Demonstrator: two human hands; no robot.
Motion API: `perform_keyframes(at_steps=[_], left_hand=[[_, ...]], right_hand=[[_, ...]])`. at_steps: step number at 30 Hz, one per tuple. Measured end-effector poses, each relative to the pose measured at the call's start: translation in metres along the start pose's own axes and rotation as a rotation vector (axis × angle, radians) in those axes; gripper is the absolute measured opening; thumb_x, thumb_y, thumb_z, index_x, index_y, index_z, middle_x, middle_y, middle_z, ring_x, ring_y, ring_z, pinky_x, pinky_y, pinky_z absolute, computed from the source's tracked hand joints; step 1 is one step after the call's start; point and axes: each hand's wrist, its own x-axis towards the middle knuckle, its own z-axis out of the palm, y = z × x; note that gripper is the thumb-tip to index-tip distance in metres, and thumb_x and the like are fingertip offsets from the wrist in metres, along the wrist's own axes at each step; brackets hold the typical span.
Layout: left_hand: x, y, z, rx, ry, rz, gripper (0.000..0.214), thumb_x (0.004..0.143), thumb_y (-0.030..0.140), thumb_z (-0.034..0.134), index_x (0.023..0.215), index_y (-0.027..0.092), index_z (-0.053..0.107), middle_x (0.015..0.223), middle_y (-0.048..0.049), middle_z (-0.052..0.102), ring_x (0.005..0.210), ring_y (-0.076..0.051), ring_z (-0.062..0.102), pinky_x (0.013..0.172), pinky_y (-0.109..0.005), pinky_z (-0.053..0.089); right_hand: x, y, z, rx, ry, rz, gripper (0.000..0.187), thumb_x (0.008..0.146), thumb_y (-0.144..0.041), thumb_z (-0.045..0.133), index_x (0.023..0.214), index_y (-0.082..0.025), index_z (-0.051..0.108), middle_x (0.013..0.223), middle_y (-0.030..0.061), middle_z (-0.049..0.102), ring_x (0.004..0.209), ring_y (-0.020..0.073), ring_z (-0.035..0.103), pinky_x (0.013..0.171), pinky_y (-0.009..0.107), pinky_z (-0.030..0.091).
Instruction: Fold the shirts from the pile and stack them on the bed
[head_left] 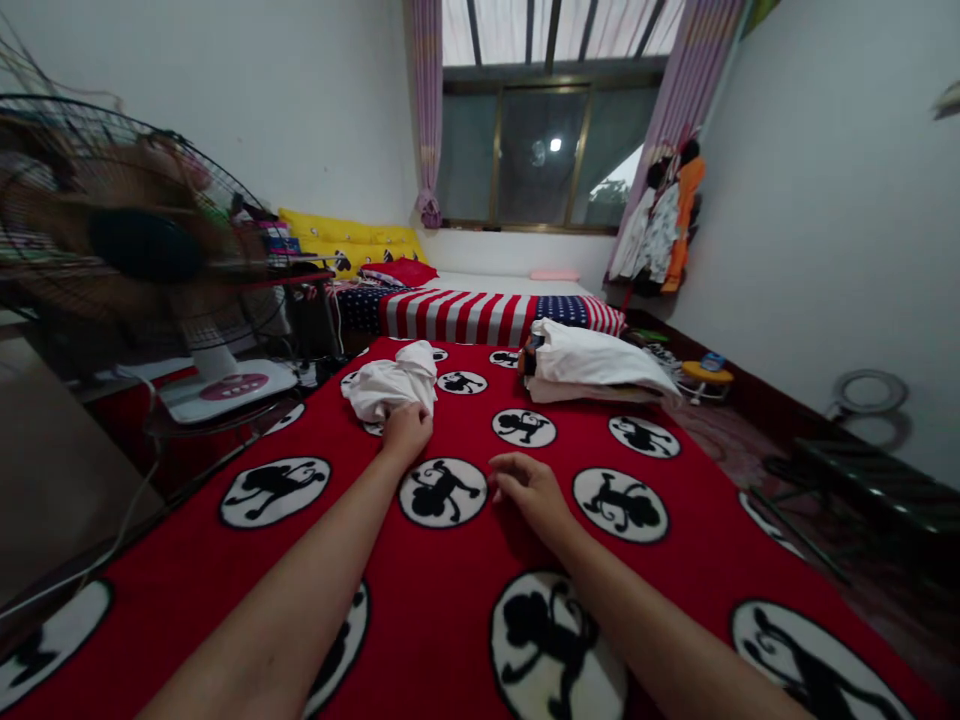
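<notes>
A crumpled white cloth (386,388), perhaps a garment, lies at the far left part of a red blanket (457,425) printed with black monkeys in white circles. My left hand (407,432) is closed on the near edge of that cloth; its fingertips are partly hidden in the folds. Over the middle of the blanket my right hand (525,488) hovers or rests with fingers loosely curved and apart, holding nothing. To the far right sits a stack of folded white clothes (600,362), away from both hands, with something darker showing at its left end.
On the left a fan (146,245) stands on a stool, its cord hanging beside the bed. Behind the blanket is another bed with a flag-patterned cover (465,315). Clothes (664,225) hang by the window. A dark bench (877,485) and yellow stool (706,373) stand right.
</notes>
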Motion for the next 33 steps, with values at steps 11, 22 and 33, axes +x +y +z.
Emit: perform_keyframes(at_steps=[11,22,33], left_hand=[[-0.12,0.121,-0.054,-0.452,-0.61,0.586,0.015,0.075,0.015,0.054,0.076,0.015,0.069,0.069,0.0005,0.066,0.065,-0.012,0.057,0.059,-0.019,0.041],[-0.063,0.03,-0.022,-0.251,-0.123,0.404,0.037,0.077,0.031,0.066,0.113,0.018,0.066,0.116,-0.0096,0.065,0.107,-0.024,0.06,0.093,-0.034,0.045],[-0.069,0.042,-0.068,-0.584,-0.967,0.325,0.036,0.073,0.049,0.068,0.067,0.014,0.061,0.059,0.0021,0.051,0.053,-0.009,0.043,0.049,-0.02,0.03]], right_hand=[[0.001,-0.007,-0.03,0.129,0.117,0.013,0.04,0.065,-0.043,0.075,0.094,-0.017,0.065,0.083,0.0043,0.069,0.062,0.0127,0.061,0.055,0.024,0.048],[0.011,-0.004,-0.108,-0.062,0.625,-0.047,0.035,0.062,-0.046,0.063,0.079,-0.016,0.065,0.062,0.0015,0.061,0.048,0.0119,0.05,0.046,0.025,0.039],[-0.006,-0.016,-0.059,-0.361,-0.183,0.033,0.022,0.07,-0.036,0.065,0.075,-0.016,0.071,0.073,0.0039,0.067,0.066,0.0182,0.059,0.059,0.026,0.041]])
